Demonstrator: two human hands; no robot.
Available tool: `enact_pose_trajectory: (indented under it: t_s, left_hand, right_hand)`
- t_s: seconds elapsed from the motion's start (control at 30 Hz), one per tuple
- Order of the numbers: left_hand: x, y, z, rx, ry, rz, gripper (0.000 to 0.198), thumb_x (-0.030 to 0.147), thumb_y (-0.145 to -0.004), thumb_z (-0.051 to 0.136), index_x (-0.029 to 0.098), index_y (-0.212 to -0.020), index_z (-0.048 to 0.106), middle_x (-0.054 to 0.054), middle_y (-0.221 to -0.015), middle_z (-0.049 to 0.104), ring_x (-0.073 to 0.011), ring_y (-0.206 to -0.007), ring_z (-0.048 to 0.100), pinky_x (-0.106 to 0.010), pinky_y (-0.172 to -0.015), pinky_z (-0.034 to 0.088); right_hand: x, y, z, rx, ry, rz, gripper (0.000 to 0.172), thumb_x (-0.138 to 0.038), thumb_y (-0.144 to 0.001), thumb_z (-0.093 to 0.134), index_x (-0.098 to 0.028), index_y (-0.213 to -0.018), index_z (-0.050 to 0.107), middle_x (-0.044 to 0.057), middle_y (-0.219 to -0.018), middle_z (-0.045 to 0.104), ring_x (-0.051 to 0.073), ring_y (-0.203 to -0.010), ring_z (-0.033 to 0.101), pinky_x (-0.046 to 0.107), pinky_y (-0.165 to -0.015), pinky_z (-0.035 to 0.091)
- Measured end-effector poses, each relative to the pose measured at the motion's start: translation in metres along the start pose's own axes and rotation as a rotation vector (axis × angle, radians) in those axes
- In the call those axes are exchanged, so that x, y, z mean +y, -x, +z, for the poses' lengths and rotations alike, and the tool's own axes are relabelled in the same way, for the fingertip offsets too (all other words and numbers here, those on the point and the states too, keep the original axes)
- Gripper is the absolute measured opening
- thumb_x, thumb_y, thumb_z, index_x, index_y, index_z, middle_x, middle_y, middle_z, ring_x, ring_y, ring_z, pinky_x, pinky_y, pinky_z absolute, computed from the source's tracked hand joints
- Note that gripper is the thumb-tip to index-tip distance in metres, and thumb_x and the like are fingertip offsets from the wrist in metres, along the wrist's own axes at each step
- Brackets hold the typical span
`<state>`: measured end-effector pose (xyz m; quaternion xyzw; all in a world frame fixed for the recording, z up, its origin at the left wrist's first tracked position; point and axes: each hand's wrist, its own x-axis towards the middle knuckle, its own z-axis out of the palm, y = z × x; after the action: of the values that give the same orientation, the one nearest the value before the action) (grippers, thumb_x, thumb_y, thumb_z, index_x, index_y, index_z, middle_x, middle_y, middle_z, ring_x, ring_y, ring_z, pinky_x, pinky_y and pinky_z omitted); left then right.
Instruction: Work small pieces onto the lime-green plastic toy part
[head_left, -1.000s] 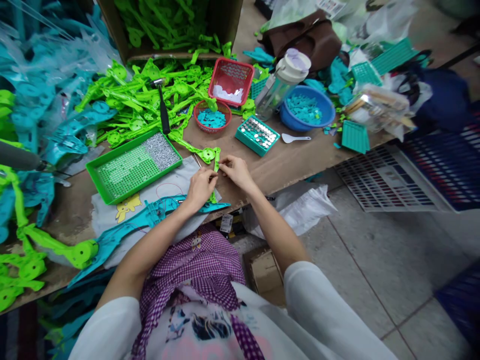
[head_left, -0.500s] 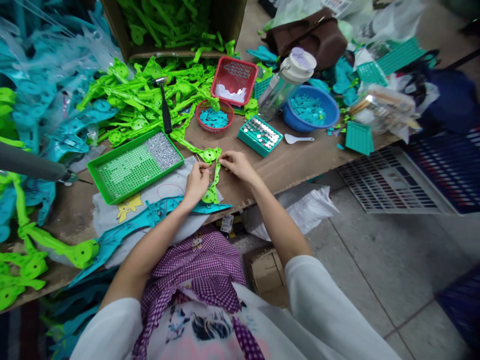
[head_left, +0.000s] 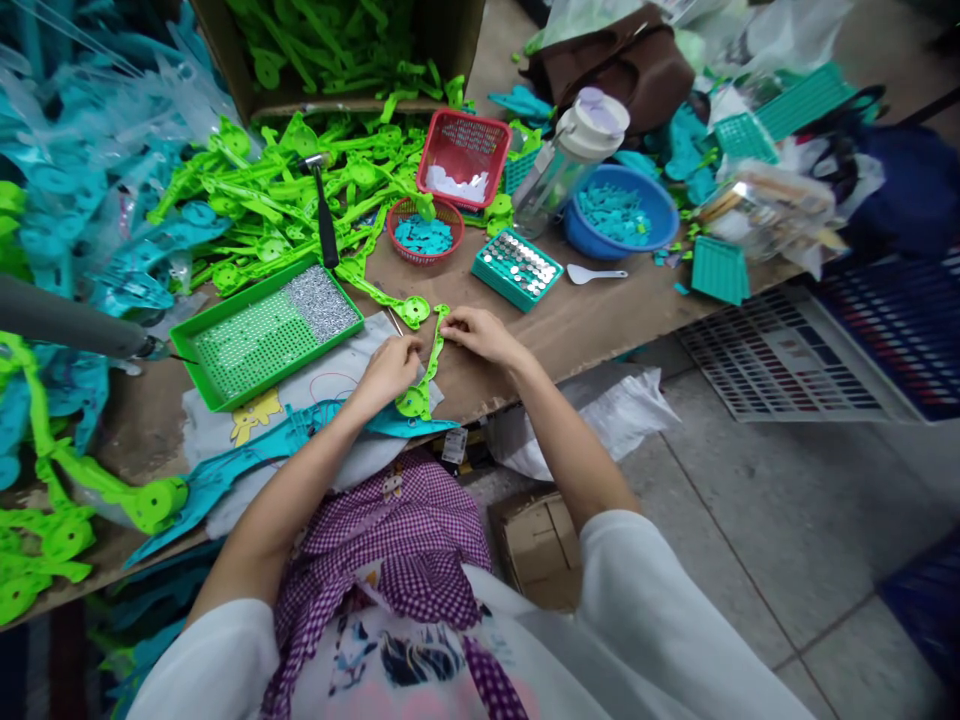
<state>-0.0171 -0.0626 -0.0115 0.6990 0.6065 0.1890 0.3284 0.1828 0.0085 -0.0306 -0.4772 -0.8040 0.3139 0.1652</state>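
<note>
A bright green plastic part with a round lower end stands out between my two hands at the table's front edge. My right hand is closed, its fingertips pinching the upper end of that part. On the other side, my left hand has its fingertips pressed together; whatever they hold is too small to make out. Just beyond it is a thin metal rod. A second green part lies with its round end behind the hands. Beneath my left forearm stretches a long turquoise part on a grey cloth.
A green tray of small metal pieces stands left, a hammer behind it. Beyond are a turquoise tray of silvery discs, red baskets, a blue bowl and a bottle. A grey tool juts in from the left.
The green part between my hands now shows a gap from the round end of the part behind it. My left hand has dropped slightly nearer me; my right hand stays at the part's upper end.
</note>
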Motion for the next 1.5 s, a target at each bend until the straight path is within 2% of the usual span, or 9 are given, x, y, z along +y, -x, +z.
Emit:
enact_pose_trajectory:
  t_s: [0.13,0.3,0.47,0.6,0.77,0.9,1.1,1.3,1.5]
  left_hand:
    - [0.009,-0.013,-0.003,-0.025,-0.102,0.064,0.033,0.032,-0.089,0.064,0.011,-0.114,0.068,-0.016,-0.114,0.072,-0.0286,-0.108,0.066,-0.039,-0.094,0.049]
    - [0.012,-0.034,-0.001,-0.102,-0.206,0.035,0.014,0.024,-0.089,0.062,0.017,-0.086,0.074,-0.010,-0.090,0.076,-0.0262,-0.091,0.069,-0.036,-0.085,0.050]
    - [0.010,-0.038,0.004,0.069,-0.156,0.019,0.021,0.026,-0.092,0.055,0.017,-0.099,0.073,-0.010,-0.100,0.076,-0.0246,-0.096,0.069,-0.033,-0.084,0.050]
    - [0.008,-0.037,0.005,0.056,-0.093,0.042,0.024,0.022,-0.089,0.057,0.018,-0.107,0.074,-0.008,-0.105,0.077,-0.0241,-0.099,0.070,-0.033,-0.087,0.049]
    - [0.007,-0.038,0.006,0.032,0.004,-0.012,0.021,0.025,-0.087,0.060,0.022,-0.100,0.077,-0.004,-0.102,0.078,-0.0218,-0.092,0.070,-0.030,-0.083,0.050]
    - [0.006,-0.037,0.006,0.024,0.031,-0.017,0.021,0.027,-0.087,0.061,0.022,-0.100,0.077,-0.003,-0.099,0.078,-0.0213,-0.088,0.070,-0.030,-0.080,0.050]
    - [0.007,-0.033,0.009,0.060,0.019,-0.036,0.021,0.033,-0.088,0.062,0.023,-0.097,0.078,-0.004,-0.099,0.078,-0.0221,-0.089,0.070,-0.030,-0.079,0.050]
    - [0.012,-0.029,0.010,0.019,-0.048,-0.022,0.031,0.035,-0.086,0.064,0.026,-0.114,0.075,-0.003,-0.096,0.078,-0.0229,-0.089,0.070,-0.028,-0.075,0.048]
    - [0.014,-0.028,0.010,0.007,-0.083,-0.014,0.033,0.032,-0.086,0.062,0.029,-0.117,0.074,-0.002,-0.093,0.078,-0.0227,-0.086,0.069,-0.028,-0.071,0.047]
  right_hand:
    - [-0.001,0.003,0.005,0.040,0.007,0.006,0.021,-0.035,-0.090,0.057,-0.020,-0.093,0.071,0.003,-0.090,0.072,0.017,-0.079,0.059,0.026,-0.069,0.036]
    - [0.001,0.004,0.005,0.054,-0.060,-0.010,0.017,-0.031,-0.088,0.058,-0.019,-0.090,0.070,0.003,-0.087,0.070,0.017,-0.077,0.058,0.027,-0.070,0.039]
    - [0.006,0.007,0.003,0.057,-0.175,-0.075,0.017,-0.032,-0.085,0.061,-0.019,-0.088,0.070,0.005,-0.089,0.069,0.018,-0.082,0.060,0.028,-0.075,0.044]
    - [0.008,0.010,0.005,0.095,-0.273,-0.018,0.023,-0.038,-0.082,0.064,-0.019,-0.090,0.071,0.005,-0.092,0.069,0.017,-0.079,0.061,0.029,-0.074,0.046]
    - [0.008,0.017,0.012,0.215,-0.368,0.034,0.030,-0.046,-0.082,0.065,-0.019,-0.095,0.070,0.005,-0.091,0.070,0.016,-0.079,0.062,0.029,-0.074,0.048]
    - [0.003,0.023,0.014,0.259,-0.292,0.015,0.022,-0.040,-0.085,0.062,-0.020,-0.087,0.069,0.004,-0.086,0.068,0.017,-0.078,0.060,0.029,-0.074,0.047]
    - [-0.007,0.032,0.018,0.283,-0.037,0.028,0.014,-0.029,-0.088,0.058,-0.020,-0.079,0.065,0.003,-0.080,0.061,0.018,-0.077,0.056,0.030,-0.073,0.043]
    - [-0.006,0.032,0.026,0.320,-0.022,0.042,0.020,-0.034,-0.093,0.054,-0.021,-0.083,0.066,0.004,-0.079,0.059,0.019,-0.076,0.055,0.029,-0.073,0.043]
    - [-0.008,0.032,0.024,0.268,0.012,-0.001,0.019,-0.031,-0.093,0.053,-0.021,-0.080,0.063,0.004,-0.083,0.060,0.019,-0.079,0.056,0.029,-0.073,0.041]
